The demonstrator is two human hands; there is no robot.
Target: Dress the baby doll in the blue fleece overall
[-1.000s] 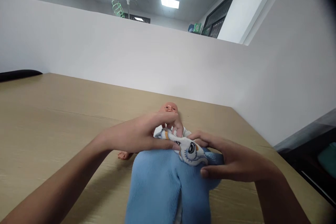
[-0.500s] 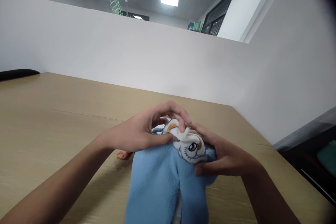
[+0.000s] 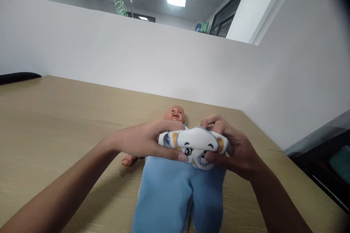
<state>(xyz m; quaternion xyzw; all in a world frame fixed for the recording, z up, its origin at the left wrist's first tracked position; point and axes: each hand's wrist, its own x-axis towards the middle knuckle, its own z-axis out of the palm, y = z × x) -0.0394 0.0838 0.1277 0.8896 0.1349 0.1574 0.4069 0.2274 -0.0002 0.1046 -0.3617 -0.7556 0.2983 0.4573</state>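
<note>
A blue fleece baby garment (image 3: pixel 166 189) with two legs hangs towards me. Its white upper part bears an embroidered animal face (image 3: pixel 198 140) with dark eyes and orange ear patches. My left hand (image 3: pixel 150 140) pinches the left side of this white part, thumb in front and fingers behind. On the right side, my right hand (image 3: pixel 232 143) grips it too, its thumb over one embroidered eye. Behind the garment lies a baby doll (image 3: pixel 175 113), face up. The doll's head and one small hand (image 3: pixel 128 160) show; most of its body is hidden.
All this is on a wooden table (image 3: pixel 68 113). A white partition (image 3: pixel 136 54) rises along the table's far edge and right side. A black curved object (image 3: pixel 19 77) is at the far left, and dark items (image 3: pixel 322 164) are beyond the right edge.
The white face part was bunched and folded between my hands; now it is spread flat between them. My left hand has lowered, uncovering the doll's head. My right hand has shifted its grip.
</note>
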